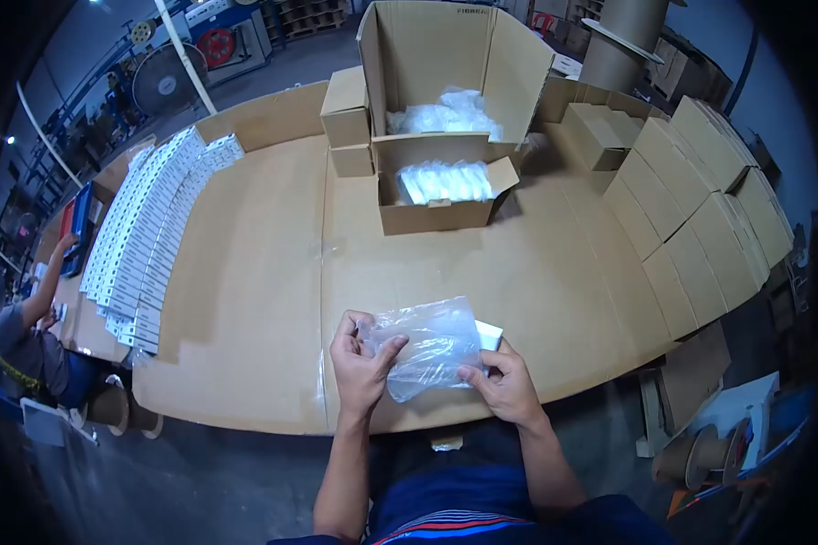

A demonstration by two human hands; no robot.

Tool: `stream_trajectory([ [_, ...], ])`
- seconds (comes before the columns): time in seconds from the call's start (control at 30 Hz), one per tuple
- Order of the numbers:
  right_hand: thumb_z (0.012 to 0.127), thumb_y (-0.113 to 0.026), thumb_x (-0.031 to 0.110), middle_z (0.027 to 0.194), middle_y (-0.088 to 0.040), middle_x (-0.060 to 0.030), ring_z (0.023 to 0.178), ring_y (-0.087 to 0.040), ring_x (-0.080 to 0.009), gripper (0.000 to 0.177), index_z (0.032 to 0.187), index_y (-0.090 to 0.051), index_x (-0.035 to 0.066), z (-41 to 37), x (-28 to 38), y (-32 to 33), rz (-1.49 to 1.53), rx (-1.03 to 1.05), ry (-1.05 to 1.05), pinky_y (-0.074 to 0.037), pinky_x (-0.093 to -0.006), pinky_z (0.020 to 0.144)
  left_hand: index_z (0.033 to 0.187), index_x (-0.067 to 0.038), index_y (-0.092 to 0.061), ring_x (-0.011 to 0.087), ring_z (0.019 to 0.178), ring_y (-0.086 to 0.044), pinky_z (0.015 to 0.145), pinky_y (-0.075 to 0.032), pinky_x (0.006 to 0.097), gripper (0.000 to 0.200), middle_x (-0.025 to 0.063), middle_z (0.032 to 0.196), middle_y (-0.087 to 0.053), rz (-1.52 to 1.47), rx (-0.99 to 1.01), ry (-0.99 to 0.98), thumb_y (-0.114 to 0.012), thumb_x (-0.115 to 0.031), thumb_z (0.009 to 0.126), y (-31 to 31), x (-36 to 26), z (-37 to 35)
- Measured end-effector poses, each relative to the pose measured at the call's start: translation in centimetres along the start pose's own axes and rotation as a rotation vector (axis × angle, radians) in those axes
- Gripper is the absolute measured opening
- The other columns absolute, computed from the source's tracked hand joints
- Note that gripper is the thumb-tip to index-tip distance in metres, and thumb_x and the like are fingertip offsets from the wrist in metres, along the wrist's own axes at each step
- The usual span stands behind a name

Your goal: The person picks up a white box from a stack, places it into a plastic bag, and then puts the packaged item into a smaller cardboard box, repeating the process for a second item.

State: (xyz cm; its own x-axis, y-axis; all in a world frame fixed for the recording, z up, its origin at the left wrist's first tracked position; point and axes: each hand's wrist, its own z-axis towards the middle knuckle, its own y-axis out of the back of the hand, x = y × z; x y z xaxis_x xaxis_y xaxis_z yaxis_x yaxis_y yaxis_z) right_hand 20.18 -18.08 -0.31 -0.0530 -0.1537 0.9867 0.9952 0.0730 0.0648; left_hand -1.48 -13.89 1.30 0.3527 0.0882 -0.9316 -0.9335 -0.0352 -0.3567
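Observation:
Over the near part of the cardboard-covered table, a clear plastic bag is stretched between my two hands. My left hand pinches its left side between thumb and fingers. On the other side, my right hand grips a small white box together with the bag's right edge. Part of the white box is hidden behind the bag and my fingers. Farther off, an open carton holds a row of bagged white items.
A larger open carton with plastic bags stands behind. White boxes line the left side; brown cartons are stacked at right. At far left a person reaches toward a blue bin. Cardboard covers the table.

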Motion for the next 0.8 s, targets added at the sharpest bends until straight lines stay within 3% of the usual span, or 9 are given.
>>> stream_trajectory([
  [0.1,0.09,-0.08,0.014,0.112,-0.06,-0.015,0.101,-0.058,-0.0193,0.023,0.098,-0.072,-0.007,-1.0,-0.2,0.0,0.012,-0.008,-0.03,-0.049,-0.0312,0.085,0.098,-0.008,-0.044,0.0012,0.067,-0.051,0.052,-0.038,0.0179,0.043,-0.0014,0.085,-0.055,0.081,0.04,-0.055,-0.083,0.003,0.083,0.5,1.1,-1.0],
  [0.13,0.091,-0.08,0.015,0.109,-0.06,-0.0141,0.097,-0.058,-0.0182,0.024,0.097,-0.072,-0.007,-1.0,-0.1,-0.3,-0.016,-0.038,0.019,-0.049,-0.0299,0.082,0.107,-0.005,-0.049,0.0027,0.077,-0.053,0.056,-0.041,0.0182,0.049,0.0032,0.095,-0.057,0.078,0.042,-0.039,-0.087,0.002,0.078,0.4,1.2,-1.3],
  [0.23,0.09,-0.081,0.016,0.106,-0.06,-0.0134,0.093,-0.059,-0.0187,0.024,0.096,-0.073,-0.006,-1.6,-0.8,-0.8,-0.015,-0.106,-0.008,-0.049,-0.0298,0.079,0.129,-0.006,-0.048,0.0073,0.084,-0.058,0.061,-0.044,0.0201,0.067,0.0065,0.108,-0.059,0.514,-0.066,-0.286,-0.089,-0.004,0.076,-0.8,-0.3,-1.9],
  [0.27,0.088,-0.082,0.015,0.104,-0.061,-0.0142,0.09,-0.061,-0.0213,0.021,0.094,-0.074,-0.004,-1.7,-0.5,-0.7,-0.112,-0.117,-0.018,-0.05,-0.0314,0.078,0.139,-0.005,-0.05,0.0181,0.098,-0.063,0.075,-0.052,0.0287,0.08,0.0122,0.12,-0.058,0.608,-0.048,-0.36,-0.092,-0.008,0.072,0.5,0.7,-1.9],
  [0.37,0.086,-0.082,0.012,0.104,-0.062,-0.0165,0.092,-0.063,-0.0258,0.018,0.094,-0.075,-0.002,-2.2,-0.2,-0.8,-0.224,-0.157,0.01,-0.051,-0.0342,0.08,0.132,-0.003,-0.059,0.0281,0.104,-0.064,0.089,-0.054,0.0384,0.069,0.0146,0.122,-0.058,1.039,0.042,-0.707,-0.091,-0.011,0.072,0.4,-1.8,-1.8],
  [0.4,0.086,-0.082,0.011,0.105,-0.062,-0.0171,0.093,-0.064,-0.0271,0.017,0.094,-0.075,-0.002,-2.2,0.1,-0.8,-0.254,-0.148,0.013,-0.052,-0.0349,0.081,0.124,-0.003,-0.065,0.0333,0.11,-0.062,0.093,-0.052,0.0417,0.056,0.0156,0.12,-0.062,0.984,0.055,-0.693,-0.088,-0.013,0.074,-0.4,-2.5,-1.8],
  [0.5,0.084,-0.082,0.009,0.107,-0.063,-0.0187,0.096,-0.065,-0.0301,0.017,0.095,-0.075,-0.002,-2.3,1.1,-1.0,-0.313,-0.126,0.021,-0.052,-0.0367,0.083,0.125,-0.005,-0.065,0.0312,0.109,-0.063,0.093,-0.05,0.0406,0.051,0.0131,0.115,-0.067,1.036,0.197,-0.666,-0.085,-0.014,0.078,-1.7,-3.3,-0.7],
  [0.67,0.084,-0.082,0.009,0.105,-0.064,-0.0192,0.097,-0.065,-0.0315,0.016,0.095,-0.076,0.0,-2.4,0.8,-0.8,-0.318,-0.136,0.073,-0.052,-0.0376,0.084,0.106,-0.007,-0.068,0.026,0.096,-0.065,0.089,-0.048,0.0393,0.033,0.0065,0.097,-0.07,1.03,0.267,-0.67,-0.084,-0.012,0.078,-2.7,-3.0,-0.1],
  [0.8,0.084,-0.082,0.01,0.104,-0.064,-0.019,0.097,-0.065,-0.0318,0.017,0.095,-0.075,-0.001,-2.6,0.7,-0.5,-0.339,-0.136,0.035,-0.053,-0.0383,0.084,0.099,-0.006,-0.068,0.024,0.085,-0.066,0.082,-0.05,0.0368,0.025,0.0071,0.087,-0.069,0.966,0.273,-0.656,-0.084,-0.009,0.08,-2.5,-2.1,-0.1],
])
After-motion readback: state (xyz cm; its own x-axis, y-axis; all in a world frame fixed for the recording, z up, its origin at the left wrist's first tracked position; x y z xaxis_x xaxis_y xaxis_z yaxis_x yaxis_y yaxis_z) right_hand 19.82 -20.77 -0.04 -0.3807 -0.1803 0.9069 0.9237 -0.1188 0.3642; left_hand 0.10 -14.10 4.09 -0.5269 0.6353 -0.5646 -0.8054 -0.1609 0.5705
